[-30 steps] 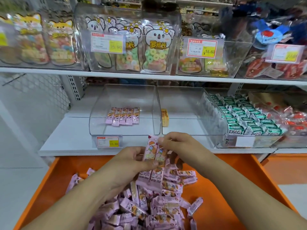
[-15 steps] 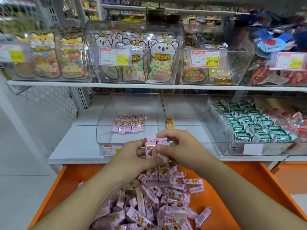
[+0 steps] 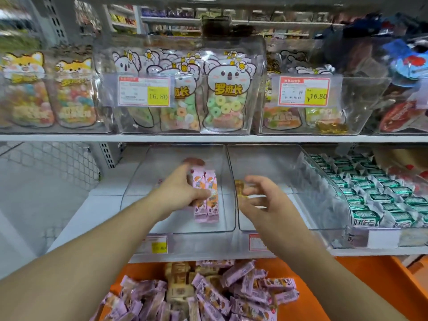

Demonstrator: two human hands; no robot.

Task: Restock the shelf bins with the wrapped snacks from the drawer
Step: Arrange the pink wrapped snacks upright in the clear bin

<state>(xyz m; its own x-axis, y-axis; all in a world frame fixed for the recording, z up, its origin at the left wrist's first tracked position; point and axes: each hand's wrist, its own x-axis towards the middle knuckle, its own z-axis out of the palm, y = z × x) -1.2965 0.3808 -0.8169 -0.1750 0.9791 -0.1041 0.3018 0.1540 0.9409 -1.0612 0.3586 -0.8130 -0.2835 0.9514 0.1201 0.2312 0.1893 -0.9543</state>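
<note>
My left hand reaches into the left clear shelf bin and grips two pink wrapped snack bars side by side. My right hand hovers in front of the neighbouring clear bin with fingers spread and nothing in them. That bin holds a single yellow-brown wrapped snack. Below the shelf, the orange drawer holds a heap of pink wrapped snacks with some tan ones mixed in. The bars that lay earlier in the left bin are hidden behind my left hand.
A bin of green-wrapped snacks stands to the right. The upper shelf carries clear bins of koala-shaped candy bags and fox-shaped bags. Price tags hang on the bin fronts. White floor lies to the left.
Both hands held the pink bars over the drawer; now my left hand has carried them up into the left bin and my right hand has let go. The view has moved closer.
</note>
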